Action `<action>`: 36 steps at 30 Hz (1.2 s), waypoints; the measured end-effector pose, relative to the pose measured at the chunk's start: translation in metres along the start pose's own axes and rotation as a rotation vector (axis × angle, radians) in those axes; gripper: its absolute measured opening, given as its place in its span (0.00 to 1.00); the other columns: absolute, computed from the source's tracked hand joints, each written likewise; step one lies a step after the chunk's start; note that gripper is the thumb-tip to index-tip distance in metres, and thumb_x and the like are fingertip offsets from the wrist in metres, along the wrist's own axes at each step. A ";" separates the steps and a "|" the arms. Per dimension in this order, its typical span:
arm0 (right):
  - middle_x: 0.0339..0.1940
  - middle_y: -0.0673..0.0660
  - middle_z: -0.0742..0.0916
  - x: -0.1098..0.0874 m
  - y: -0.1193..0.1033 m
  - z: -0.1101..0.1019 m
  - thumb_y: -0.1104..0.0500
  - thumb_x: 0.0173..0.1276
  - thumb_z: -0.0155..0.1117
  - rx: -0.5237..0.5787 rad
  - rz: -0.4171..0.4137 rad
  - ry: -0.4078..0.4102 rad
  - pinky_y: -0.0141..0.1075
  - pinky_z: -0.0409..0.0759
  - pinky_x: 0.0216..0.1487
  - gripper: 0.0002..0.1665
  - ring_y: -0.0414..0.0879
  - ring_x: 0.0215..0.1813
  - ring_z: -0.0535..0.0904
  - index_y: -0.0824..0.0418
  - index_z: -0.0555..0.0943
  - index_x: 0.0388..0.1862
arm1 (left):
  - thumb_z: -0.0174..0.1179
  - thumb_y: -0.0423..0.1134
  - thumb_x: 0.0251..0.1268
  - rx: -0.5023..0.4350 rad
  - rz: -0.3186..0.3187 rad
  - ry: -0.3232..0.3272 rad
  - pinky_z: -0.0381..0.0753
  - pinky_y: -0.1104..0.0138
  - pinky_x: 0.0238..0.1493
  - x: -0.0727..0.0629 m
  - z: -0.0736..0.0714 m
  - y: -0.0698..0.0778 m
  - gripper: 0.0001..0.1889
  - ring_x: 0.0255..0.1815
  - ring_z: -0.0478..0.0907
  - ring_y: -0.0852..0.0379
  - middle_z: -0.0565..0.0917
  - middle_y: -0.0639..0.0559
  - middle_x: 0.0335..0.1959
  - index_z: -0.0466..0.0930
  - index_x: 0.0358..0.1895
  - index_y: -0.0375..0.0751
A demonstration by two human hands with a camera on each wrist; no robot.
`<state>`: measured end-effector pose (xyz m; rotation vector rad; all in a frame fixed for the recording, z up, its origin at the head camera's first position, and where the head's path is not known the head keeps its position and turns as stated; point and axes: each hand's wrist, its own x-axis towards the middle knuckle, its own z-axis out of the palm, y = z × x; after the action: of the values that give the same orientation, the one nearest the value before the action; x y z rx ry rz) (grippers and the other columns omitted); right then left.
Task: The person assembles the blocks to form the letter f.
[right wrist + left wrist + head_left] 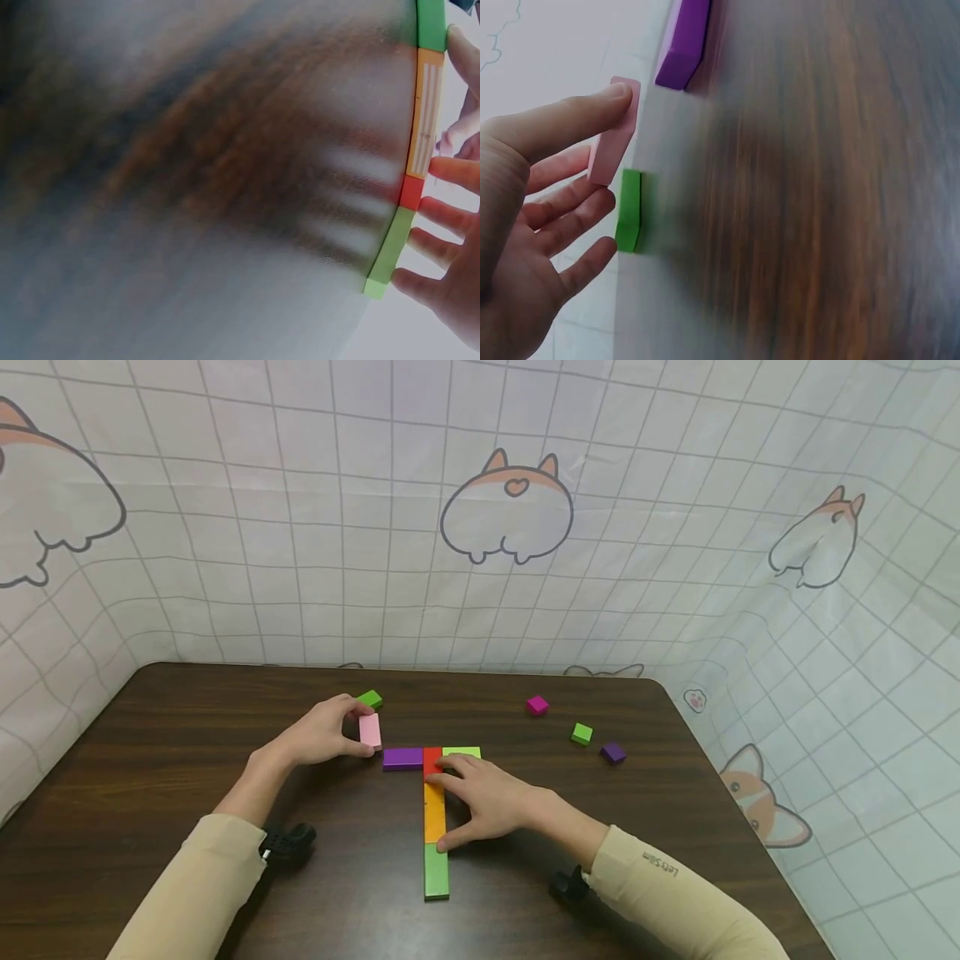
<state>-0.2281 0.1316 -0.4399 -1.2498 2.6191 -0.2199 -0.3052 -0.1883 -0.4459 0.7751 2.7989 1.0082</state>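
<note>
My left hand (322, 731) pinches a pink block (370, 732) between thumb and fingers, and the left wrist view shows the pink block (615, 135) tilted in that grip. Just behind it lies a green block (370, 699). My right hand (491, 795) spreads over a T-shaped arrangement, its fingertips at the red block (432, 760) and its thumb by the joint of the orange block (434, 814) and the green block (437, 871). A purple block (402, 759) extends left from the red one, a light green block (461, 752) right, partly hidden by the fingers.
On the dark wooden table (187, 735), a magenta block (537, 706), a small green block (581, 734) and a dark purple block (612, 753) lie apart at the right. A white gridded cloth (300, 568) hangs behind the table and along its sides.
</note>
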 end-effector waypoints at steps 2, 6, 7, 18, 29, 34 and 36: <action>0.79 0.57 0.65 0.000 0.000 0.000 0.23 0.62 0.64 -0.003 -0.001 0.000 0.51 0.62 0.75 0.58 0.53 0.79 0.59 0.51 0.62 0.82 | 0.78 0.44 0.55 -0.002 0.011 0.001 0.73 0.46 0.59 0.003 0.003 0.002 0.32 0.57 0.76 0.41 0.79 0.41 0.54 0.79 0.61 0.31; 0.79 0.57 0.65 -0.001 0.000 0.001 0.22 0.62 0.63 -0.007 0.000 0.001 0.51 0.62 0.75 0.58 0.53 0.78 0.59 0.50 0.62 0.82 | 0.78 0.45 0.56 -0.006 0.020 0.001 0.74 0.47 0.59 0.008 0.008 0.008 0.32 0.56 0.76 0.42 0.79 0.42 0.55 0.78 0.61 0.32; 0.79 0.57 0.65 -0.001 0.000 0.002 0.22 0.61 0.63 -0.006 0.001 0.001 0.52 0.62 0.75 0.58 0.53 0.78 0.59 0.50 0.62 0.82 | 0.78 0.45 0.56 -0.005 0.020 0.000 0.74 0.47 0.59 0.009 0.009 0.009 0.32 0.57 0.76 0.42 0.79 0.42 0.55 0.78 0.61 0.32; 0.79 0.57 0.65 -0.003 -0.001 0.001 0.23 0.62 0.64 0.003 -0.001 -0.001 0.53 0.62 0.75 0.58 0.54 0.78 0.60 0.50 0.62 0.82 | 0.77 0.46 0.56 -0.019 0.038 -0.018 0.74 0.46 0.62 0.024 0.024 0.023 0.33 0.59 0.75 0.42 0.79 0.42 0.57 0.78 0.62 0.33; 0.79 0.58 0.65 -0.003 0.000 0.001 0.23 0.62 0.64 -0.010 -0.012 0.000 0.52 0.62 0.75 0.57 0.54 0.79 0.59 0.51 0.63 0.82 | 0.77 0.46 0.57 0.000 0.067 -0.025 0.75 0.49 0.62 0.039 0.037 0.039 0.33 0.58 0.75 0.44 0.78 0.42 0.59 0.77 0.63 0.33; 0.79 0.58 0.65 -0.002 0.001 0.003 0.23 0.62 0.64 -0.010 -0.016 0.007 0.52 0.62 0.75 0.57 0.54 0.79 0.59 0.51 0.63 0.82 | 0.76 0.46 0.57 -0.015 0.059 -0.035 0.75 0.48 0.63 0.045 0.042 0.044 0.33 0.59 0.75 0.44 0.78 0.42 0.59 0.77 0.63 0.34; 0.78 0.57 0.65 -0.002 0.001 0.003 0.23 0.62 0.63 -0.010 -0.017 0.007 0.52 0.62 0.75 0.58 0.54 0.79 0.59 0.51 0.62 0.82 | 0.76 0.46 0.57 -0.019 0.060 -0.039 0.75 0.48 0.63 0.047 0.044 0.046 0.33 0.59 0.75 0.43 0.78 0.42 0.59 0.77 0.63 0.34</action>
<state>-0.2268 0.1343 -0.4427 -1.2769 2.6194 -0.2144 -0.3163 -0.1104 -0.4473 0.8712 2.7446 1.0159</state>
